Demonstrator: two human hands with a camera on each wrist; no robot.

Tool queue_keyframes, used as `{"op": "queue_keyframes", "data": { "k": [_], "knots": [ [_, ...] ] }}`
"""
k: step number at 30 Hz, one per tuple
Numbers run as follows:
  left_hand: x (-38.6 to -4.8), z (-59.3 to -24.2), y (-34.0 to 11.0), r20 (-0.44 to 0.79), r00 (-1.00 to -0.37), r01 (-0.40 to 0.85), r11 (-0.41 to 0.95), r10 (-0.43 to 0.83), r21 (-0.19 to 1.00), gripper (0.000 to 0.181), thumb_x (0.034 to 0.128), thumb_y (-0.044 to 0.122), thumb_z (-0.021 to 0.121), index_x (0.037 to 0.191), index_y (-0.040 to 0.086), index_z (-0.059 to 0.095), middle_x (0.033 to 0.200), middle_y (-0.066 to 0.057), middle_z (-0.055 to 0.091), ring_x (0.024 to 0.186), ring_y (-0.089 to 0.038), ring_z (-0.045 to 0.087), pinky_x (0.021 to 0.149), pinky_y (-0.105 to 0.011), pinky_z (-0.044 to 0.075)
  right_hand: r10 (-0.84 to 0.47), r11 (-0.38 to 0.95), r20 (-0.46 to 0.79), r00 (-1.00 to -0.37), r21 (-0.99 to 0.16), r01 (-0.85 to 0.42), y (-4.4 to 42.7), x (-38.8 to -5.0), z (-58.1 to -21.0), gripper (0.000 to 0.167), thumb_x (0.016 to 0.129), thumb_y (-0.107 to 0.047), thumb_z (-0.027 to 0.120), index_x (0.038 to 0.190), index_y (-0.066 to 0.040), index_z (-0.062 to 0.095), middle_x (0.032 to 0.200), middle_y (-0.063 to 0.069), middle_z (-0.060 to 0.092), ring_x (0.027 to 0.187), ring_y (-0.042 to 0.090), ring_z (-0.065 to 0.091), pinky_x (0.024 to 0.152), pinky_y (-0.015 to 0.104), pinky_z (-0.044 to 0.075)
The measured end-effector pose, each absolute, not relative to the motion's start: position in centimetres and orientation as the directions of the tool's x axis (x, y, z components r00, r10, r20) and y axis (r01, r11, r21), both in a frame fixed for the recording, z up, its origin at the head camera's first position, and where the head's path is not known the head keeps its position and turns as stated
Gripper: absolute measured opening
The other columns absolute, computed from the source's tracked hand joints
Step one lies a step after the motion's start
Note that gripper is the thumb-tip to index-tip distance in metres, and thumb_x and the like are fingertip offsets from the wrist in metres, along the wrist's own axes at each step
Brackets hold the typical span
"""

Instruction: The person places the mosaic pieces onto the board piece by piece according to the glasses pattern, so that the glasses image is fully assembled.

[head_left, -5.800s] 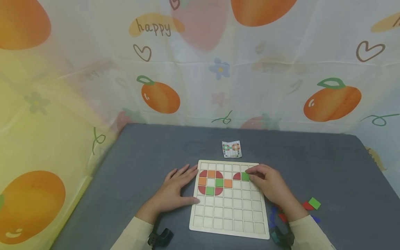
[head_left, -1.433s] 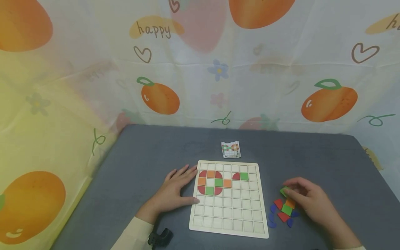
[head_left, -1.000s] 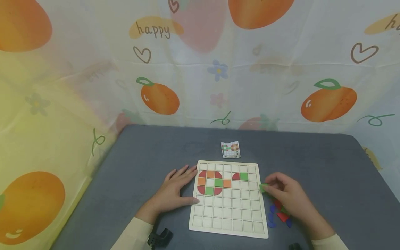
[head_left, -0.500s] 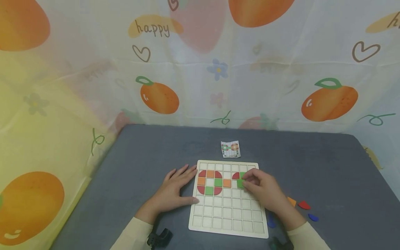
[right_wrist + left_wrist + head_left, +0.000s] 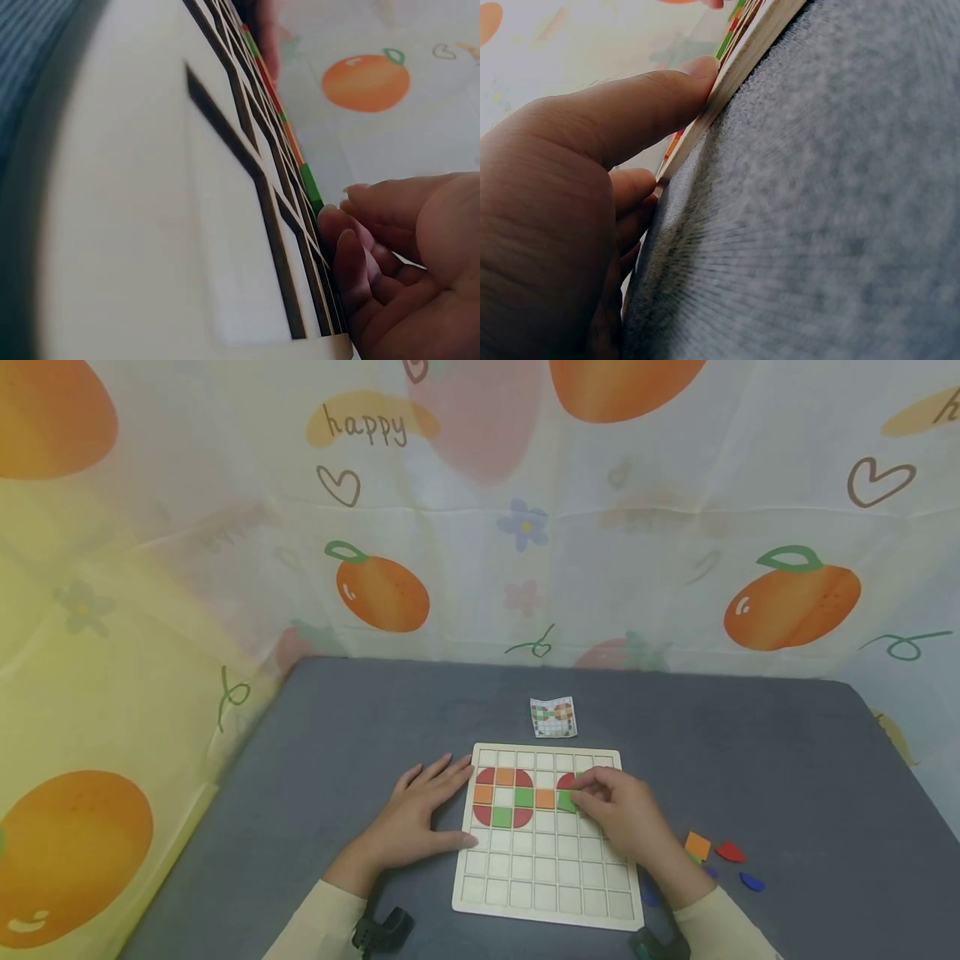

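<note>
A cream grid board (image 5: 551,889) lies on the table, partly filled with red, orange and green tiles. My right hand (image 5: 622,810) is over its upper right part and pinches a green square tile (image 5: 567,802), which sits slightly askew over the cell right of an orange tile (image 5: 544,799). Just behind, a red quarter-round tile (image 5: 566,781) shows beside the fingers, which mostly hide the green tile next to it. My left hand (image 5: 416,818) rests at the board's left edge, fingers spread. In the left wrist view its thumb (image 5: 660,94) touches the board's rim (image 5: 735,79).
Behind the board lies a small printed pattern card (image 5: 553,717). Right of the board are loose pieces: an orange square (image 5: 697,845), a red quarter-round (image 5: 731,852) and a blue piece (image 5: 752,882). My right forearm partly covers others. A fruit-print cloth (image 5: 622,527) hangs behind the table.
My right hand fetched a green tile from the loose pieces and carried it left over the board. Over the last half second the tile shifted one cell left. My left hand stays put.
</note>
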State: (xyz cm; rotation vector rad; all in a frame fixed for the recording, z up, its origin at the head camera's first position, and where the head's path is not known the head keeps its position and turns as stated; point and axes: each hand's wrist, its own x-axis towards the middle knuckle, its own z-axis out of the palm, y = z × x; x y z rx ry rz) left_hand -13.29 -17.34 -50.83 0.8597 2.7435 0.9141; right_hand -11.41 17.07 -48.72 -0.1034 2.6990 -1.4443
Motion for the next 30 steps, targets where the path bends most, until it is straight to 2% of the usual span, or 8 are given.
{"op": "queue_keyframes", "data": {
  "k": [13, 22, 26, 30],
  "knots": [
    [-13.4, -50.9, -17.3, 0.046, -0.834, 0.475, 0.673, 0.55, 0.567, 0.102, 0.0894, 0.063, 0.083, 0.171, 0.017, 0.041, 0.176, 0.01, 0.03, 0.164, -0.023, 0.017, 0.126, -0.062, 0.006, -0.113, 0.524, -0.042, -0.993, -0.852, -0.023, 17.2, -11.3, -48.9, 0.01, 0.105, -0.018, 0.076, 0.113, -0.013, 0.08, 0.092, -0.004, 0.071, 0.08, 0.017, 0.063, 0.07, 0.033, 0.051],
    [-13.5, -51.1, -17.5, 0.06, -0.821, 0.496, 0.656, 0.568, 0.569, 0.102, 0.0901, 0.063, 0.081, 0.17, 0.015, 0.04, 0.176, 0.006, 0.031, 0.164, -0.026, 0.019, 0.124, -0.066, 0.008, -0.154, 0.381, -0.067, -0.986, -0.924, 0.003, 17.5, -11.1, -48.9, 0.021, 0.109, -0.029, 0.072, 0.122, -0.013, 0.077, 0.101, 0.002, 0.073, 0.087, 0.021, 0.068, 0.077, 0.033, 0.055],
    [-13.5, -51.0, -17.6, 0.038, -0.825, 0.48, 0.662, 0.565, 0.576, 0.103, 0.0904, 0.064, 0.081, 0.171, 0.017, 0.039, 0.176, 0.009, 0.029, 0.165, -0.024, 0.017, 0.125, -0.064, 0.006, -0.171, 0.295, -0.024, -0.985, -0.955, -0.028, 17.9, -11.0, -48.7, 0.028, 0.113, -0.029, 0.065, 0.126, -0.006, 0.073, 0.103, 0.007, 0.073, 0.091, 0.025, 0.068, 0.082, 0.034, 0.056],
    [-13.4, -50.9, -17.5, 0.035, -0.828, 0.474, 0.665, 0.56, 0.576, 0.103, 0.0903, 0.064, 0.081, 0.171, 0.017, 0.039, 0.176, 0.009, 0.029, 0.164, -0.023, 0.017, 0.125, -0.064, 0.006, -0.205, 0.179, 0.042, -0.978, -0.981, -0.079, 18.5, -10.8, -48.1, 0.036, 0.118, -0.025, 0.051, 0.132, 0.004, 0.067, 0.109, 0.016, 0.073, 0.096, 0.029, 0.07, 0.083, 0.034, 0.057]
  ]
}}
